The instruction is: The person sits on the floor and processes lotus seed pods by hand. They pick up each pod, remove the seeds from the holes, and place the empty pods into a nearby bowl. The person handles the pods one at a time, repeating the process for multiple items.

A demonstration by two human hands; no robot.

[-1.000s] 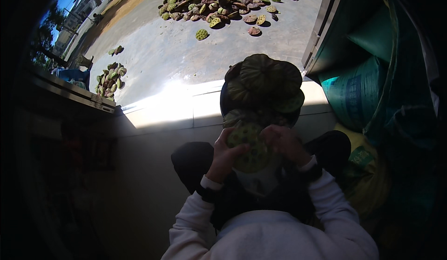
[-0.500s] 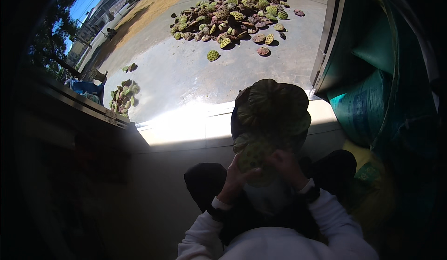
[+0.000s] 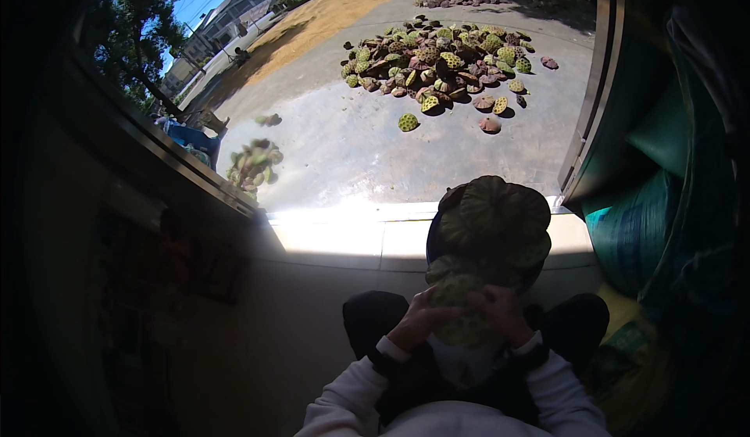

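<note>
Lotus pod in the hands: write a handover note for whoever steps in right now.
Left hand grips the left side of the green lotus pod; right hand grips its right side, over the lap.
A dark container heaped with more pods stands just ahead, by the sunlit doorstep.
A big pile of pods lies outside on the concrete yard; a smaller cluster lies to the left.
Done: cannot tell how many pods are worked.
Left: the held pod and, likely, the heaped ones.
</note>
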